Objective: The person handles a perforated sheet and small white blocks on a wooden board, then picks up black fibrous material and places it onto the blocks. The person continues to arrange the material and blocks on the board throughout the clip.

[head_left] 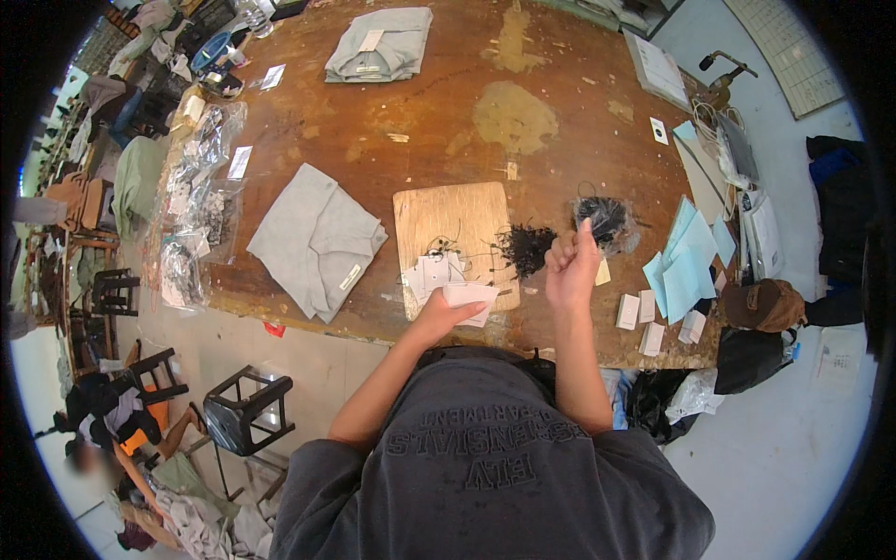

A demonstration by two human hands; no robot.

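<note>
My left hand (435,320) is closed around a small stack of white hang tags (469,295), over the near edge of a light wooden board (452,207). Loose white tags with black strings (433,270) lie on the board beside it. My right hand (571,265) is raised over the table, its fingers curled in and the index finger or thumb pointing up; whatever it pinches is too small to make out. Just left of it sits a heap of black tag strings (525,250). Behind it lies a clear plastic bag of black strings (605,220).
Folded grey garments (317,245) lie at the left, more (378,49) at the far side. Stacks of white tags (628,311) and light blue sheets (689,261) are on the right. Plastic bags (201,224) line the left edge. A black stool (247,409) stands on the floor.
</note>
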